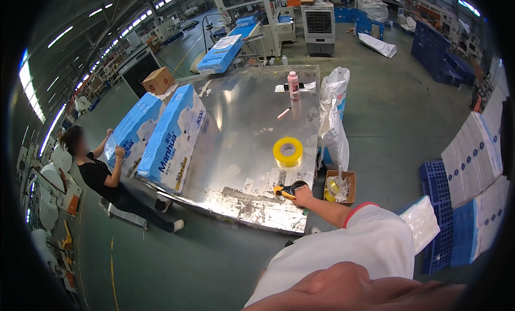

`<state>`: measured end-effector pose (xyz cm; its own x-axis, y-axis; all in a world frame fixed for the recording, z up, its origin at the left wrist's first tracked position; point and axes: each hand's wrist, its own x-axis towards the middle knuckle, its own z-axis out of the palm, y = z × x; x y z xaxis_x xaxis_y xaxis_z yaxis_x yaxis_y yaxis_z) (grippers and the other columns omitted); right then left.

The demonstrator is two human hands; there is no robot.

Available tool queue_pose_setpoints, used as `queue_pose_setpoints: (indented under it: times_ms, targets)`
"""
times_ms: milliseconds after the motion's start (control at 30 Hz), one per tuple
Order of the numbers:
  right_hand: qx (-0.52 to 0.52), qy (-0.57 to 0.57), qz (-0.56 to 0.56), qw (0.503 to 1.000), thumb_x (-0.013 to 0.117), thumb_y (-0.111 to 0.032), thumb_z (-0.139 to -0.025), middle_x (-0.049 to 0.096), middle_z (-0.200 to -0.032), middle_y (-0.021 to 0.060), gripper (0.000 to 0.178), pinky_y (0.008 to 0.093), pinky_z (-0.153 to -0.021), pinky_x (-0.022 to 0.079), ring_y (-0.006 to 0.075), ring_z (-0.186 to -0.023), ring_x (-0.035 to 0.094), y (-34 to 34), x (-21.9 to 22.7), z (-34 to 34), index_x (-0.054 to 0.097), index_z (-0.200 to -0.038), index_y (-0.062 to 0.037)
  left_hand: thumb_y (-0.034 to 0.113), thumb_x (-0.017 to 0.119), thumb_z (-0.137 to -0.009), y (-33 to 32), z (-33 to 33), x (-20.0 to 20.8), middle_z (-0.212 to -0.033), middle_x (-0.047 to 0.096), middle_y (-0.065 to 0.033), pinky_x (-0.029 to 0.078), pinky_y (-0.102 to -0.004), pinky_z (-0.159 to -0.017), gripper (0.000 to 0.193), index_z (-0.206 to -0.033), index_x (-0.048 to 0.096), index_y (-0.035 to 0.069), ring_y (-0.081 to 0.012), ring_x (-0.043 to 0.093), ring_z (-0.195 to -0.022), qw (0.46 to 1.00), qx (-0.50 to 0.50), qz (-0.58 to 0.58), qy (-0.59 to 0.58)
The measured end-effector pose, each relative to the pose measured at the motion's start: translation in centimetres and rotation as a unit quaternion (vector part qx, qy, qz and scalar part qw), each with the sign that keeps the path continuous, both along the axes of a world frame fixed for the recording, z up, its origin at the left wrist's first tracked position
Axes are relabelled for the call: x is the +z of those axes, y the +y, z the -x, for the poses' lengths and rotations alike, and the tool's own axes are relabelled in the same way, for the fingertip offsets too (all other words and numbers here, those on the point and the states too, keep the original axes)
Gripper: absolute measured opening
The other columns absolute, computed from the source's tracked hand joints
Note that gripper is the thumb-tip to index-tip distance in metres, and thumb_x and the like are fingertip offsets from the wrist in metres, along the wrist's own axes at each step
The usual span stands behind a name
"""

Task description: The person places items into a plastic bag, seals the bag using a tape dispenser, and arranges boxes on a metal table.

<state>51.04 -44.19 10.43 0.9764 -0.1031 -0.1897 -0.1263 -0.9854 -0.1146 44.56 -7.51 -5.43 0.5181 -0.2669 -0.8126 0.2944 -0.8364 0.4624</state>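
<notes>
Near the front right corner of the metal-topped table [236, 166], my right hand [303, 195] is closed round an orange and black tape dispenser [287, 190]. The dispenser rests on or just above the worn tabletop; I cannot tell which. A large yellow roll of packing tape [288, 151] lies flat a little beyond it. Farther off are a thin pink pen-like item [284, 113] and an upright pink bottle [293, 86]. My left hand is out of view.
Two big blue and white packs [174, 139] stand along the table's left side, where a person in black [102, 171] grips the outer one. An open carton [343, 188] and white sacks [335, 118] adjoin the right edge. Blue pallets [433, 214] stand far right.
</notes>
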Motion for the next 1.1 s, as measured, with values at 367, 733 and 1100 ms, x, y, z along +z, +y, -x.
queue_pose_setpoints:
  times_ms: [367, 733, 1100]
  targets:
    - [-0.007, -0.017, -0.007, 1.000, 0.057, -0.041, -0.070, 0.063, -0.086, 0.0097, 0.040, 0.0336, -0.084, 0.033, 0.0225, -0.090, 0.055, 0.1, -0.5, 0.0, 0.065, -0.083, -0.0043, 0.030, 0.056, -0.080, 0.2, 1.2, 0.0, -0.086, 0.063, -0.0117, 0.048, -0.0355, -0.073, 0.032, -0.095, 0.062, 0.002, -0.0226, 0.060, -0.080, 1.000, 0.013, -0.004, 0.007]
    - [0.003, -0.005, 0.013, 1.000, 0.057, -0.047, -0.073, 0.061, -0.084, 0.0092, 0.046, 0.0343, -0.085, 0.032, 0.0228, -0.090, 0.053, 0.0, -0.3, 0.0, 0.064, -0.086, -0.0035, 0.029, 0.055, -0.080, 1.0, 2.3, 0.1, -0.086, 0.062, -0.0119, 0.048, -0.0356, -0.072, 0.032, -0.094, 0.061, 0.001, -0.0229, 0.060, -0.079, 1.000, 0.024, -0.010, 0.013]
    - [0.002, -0.014, 0.019, 1.000, 0.057, -0.047, -0.071, 0.062, -0.083, 0.0087, 0.045, 0.0325, -0.083, 0.034, 0.0226, -0.087, 0.054, 0.1, -0.7, -0.2, 0.065, -0.082, -0.0043, 0.028, 0.054, -0.081, 2.8, 5.2, -0.5, -0.085, 0.062, -0.0122, 0.048, -0.0358, -0.072, 0.031, -0.094, 0.060, 0.000, -0.0231, 0.060, -0.079, 0.998, 0.054, -0.014, 0.023]
